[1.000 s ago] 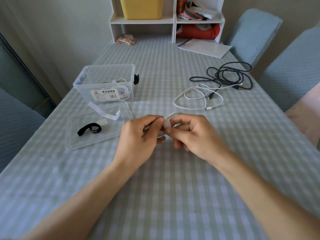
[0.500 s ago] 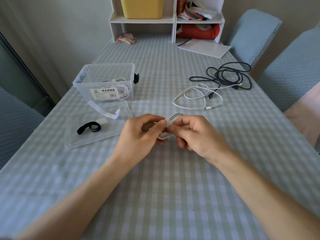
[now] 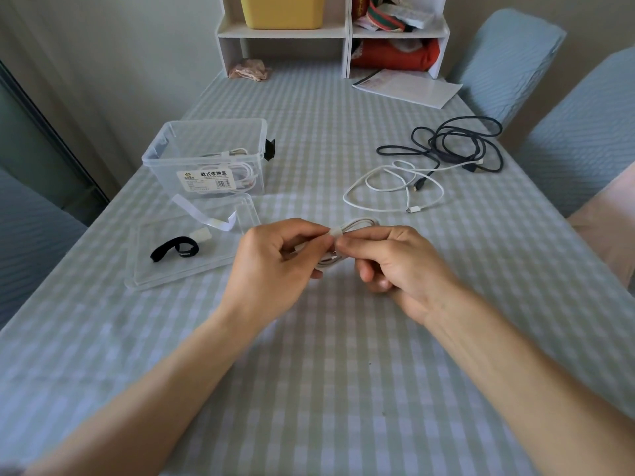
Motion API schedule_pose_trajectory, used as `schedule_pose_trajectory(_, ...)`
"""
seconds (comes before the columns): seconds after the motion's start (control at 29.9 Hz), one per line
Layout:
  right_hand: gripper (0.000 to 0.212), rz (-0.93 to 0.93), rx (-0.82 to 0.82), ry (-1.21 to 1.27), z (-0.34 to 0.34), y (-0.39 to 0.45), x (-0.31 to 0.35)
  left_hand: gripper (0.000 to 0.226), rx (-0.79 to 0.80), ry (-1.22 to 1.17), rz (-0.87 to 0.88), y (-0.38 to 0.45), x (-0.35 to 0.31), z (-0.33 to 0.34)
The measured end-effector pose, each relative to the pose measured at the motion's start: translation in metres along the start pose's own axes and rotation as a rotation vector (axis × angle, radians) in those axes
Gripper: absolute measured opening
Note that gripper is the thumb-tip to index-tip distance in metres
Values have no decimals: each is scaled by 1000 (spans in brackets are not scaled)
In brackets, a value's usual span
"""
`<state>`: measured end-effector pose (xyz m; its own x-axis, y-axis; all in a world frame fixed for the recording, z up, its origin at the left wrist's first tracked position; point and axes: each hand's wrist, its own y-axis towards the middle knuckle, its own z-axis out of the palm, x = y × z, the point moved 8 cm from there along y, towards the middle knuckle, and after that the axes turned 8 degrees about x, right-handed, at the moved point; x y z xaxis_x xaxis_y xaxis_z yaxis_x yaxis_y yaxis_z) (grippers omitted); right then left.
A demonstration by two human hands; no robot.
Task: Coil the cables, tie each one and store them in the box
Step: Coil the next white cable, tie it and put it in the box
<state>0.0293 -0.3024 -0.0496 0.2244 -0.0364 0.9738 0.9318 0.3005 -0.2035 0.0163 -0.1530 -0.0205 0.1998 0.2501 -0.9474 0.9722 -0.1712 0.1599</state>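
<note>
Hands slightly nearer, checked tablecloth beneath.

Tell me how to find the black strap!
Start at the clear box on the table's left. Its flat lid lies just in front, nearer the person. The black strap rests on that lid, the only dark loop beside white ties.

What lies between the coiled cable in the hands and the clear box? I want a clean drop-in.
Only the box's lid, flat on the table, lies between the coiled cable and the open-topped clear box.
</note>
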Motion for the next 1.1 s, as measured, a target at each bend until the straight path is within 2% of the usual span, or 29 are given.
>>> schedule_pose_trajectory(0.4, 24, -80, -131, -189, -7, -2, 3, 12, 66, -140, -81, -1, 6, 8)
schedule_pose_trajectory(0.63, 13, -31, 64, -252, -1, -2, 8, 18, 30, -160, -131, 0, 12, 5)
schedule_pose_trajectory(0.87, 16, -17, 87, -423, 2, 0, 6, 16, 51, -108, -85, -3, 10, 7)
schedule_pose_trajectory(1.1, 18, -56, 25, -265, -3, -2, 6, 15, 40, -69, -36, -1, 7, 6)
